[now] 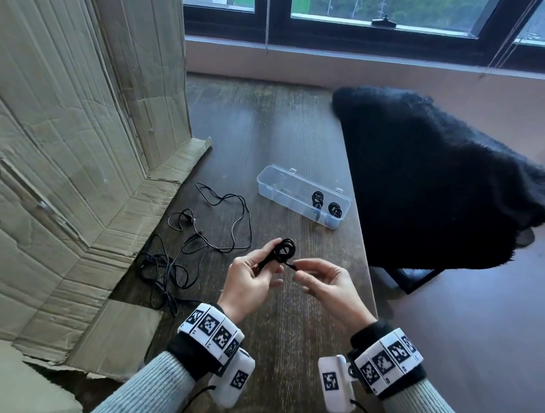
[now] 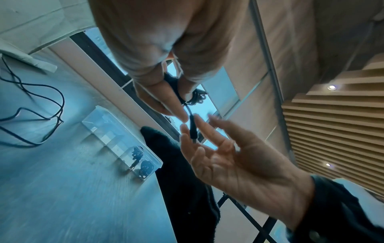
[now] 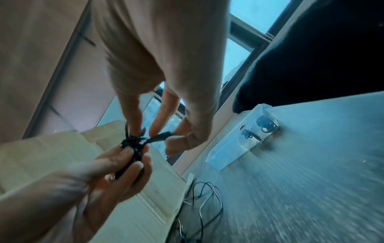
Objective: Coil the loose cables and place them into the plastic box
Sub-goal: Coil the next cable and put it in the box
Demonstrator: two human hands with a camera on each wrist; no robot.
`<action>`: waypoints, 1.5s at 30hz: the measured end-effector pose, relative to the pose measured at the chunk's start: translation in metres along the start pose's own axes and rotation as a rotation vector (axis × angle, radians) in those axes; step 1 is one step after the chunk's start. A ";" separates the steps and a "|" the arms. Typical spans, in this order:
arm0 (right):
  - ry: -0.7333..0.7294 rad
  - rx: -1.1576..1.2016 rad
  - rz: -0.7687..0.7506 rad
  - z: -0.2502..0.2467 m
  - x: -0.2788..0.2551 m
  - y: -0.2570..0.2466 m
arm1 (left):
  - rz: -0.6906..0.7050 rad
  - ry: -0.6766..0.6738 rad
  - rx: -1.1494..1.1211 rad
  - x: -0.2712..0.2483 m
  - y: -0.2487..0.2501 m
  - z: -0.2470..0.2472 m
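Right now the left hand (image 1: 253, 278) grips a small black coiled cable (image 1: 284, 251) above the desk (image 1: 270, 137), its fingers (image 3: 124, 157) curled round the bundle, as the right wrist view shows close up. Meanwhile the right hand (image 1: 324, 281) pinches the cable's plug end (image 2: 192, 129) between thumb and fingertips, the other fingers loosely spread; the short tail runs from the coil straight to that pinch. Both hands hover just in front of the person, near the desk's right edge. Beyond them sits the clear plastic box (image 1: 274, 177), lid off, with two coiled cables (image 1: 326, 203) already lying at its near-right end. Over to the left, a tangle of loose cables (image 1: 203, 229) sprawls across the dark wood, touching the flattened cardboard (image 1: 57, 154) that leans along that side. A black fuzzy cloth (image 1: 437, 178) drapes over a chair just beside the desk, under the window (image 1: 380, 8).
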State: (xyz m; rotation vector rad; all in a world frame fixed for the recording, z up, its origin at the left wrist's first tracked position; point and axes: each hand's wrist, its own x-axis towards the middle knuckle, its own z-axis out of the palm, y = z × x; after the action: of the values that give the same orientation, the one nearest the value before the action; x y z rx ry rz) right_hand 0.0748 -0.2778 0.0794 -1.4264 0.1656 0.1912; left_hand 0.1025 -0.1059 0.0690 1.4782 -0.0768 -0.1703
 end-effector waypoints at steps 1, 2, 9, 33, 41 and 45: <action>0.005 -0.026 -0.013 0.000 -0.001 0.003 | -0.004 0.016 -0.011 0.002 0.000 -0.001; 0.021 -0.027 -0.027 0.002 -0.001 0.006 | -0.005 0.032 -0.017 0.003 0.000 -0.002; 0.190 -0.238 -0.418 0.019 0.003 0.010 | 0.200 0.172 0.329 0.005 -0.015 0.004; 0.117 -0.324 0.063 0.002 0.103 0.019 | -0.065 -0.123 0.450 0.013 -0.068 -0.031; 0.418 -0.323 0.043 -0.049 0.197 -0.024 | 0.007 0.009 0.989 -0.018 -0.113 -0.105; 0.521 -0.359 0.054 -0.059 0.237 -0.032 | 0.088 0.092 1.115 -0.037 -0.123 -0.123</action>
State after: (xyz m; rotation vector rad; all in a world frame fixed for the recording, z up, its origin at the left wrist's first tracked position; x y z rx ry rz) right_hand 0.3126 -0.3326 0.0482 -1.8093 0.6221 -0.1192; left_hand 0.0770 0.0103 -0.0630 2.5853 -0.1796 0.0346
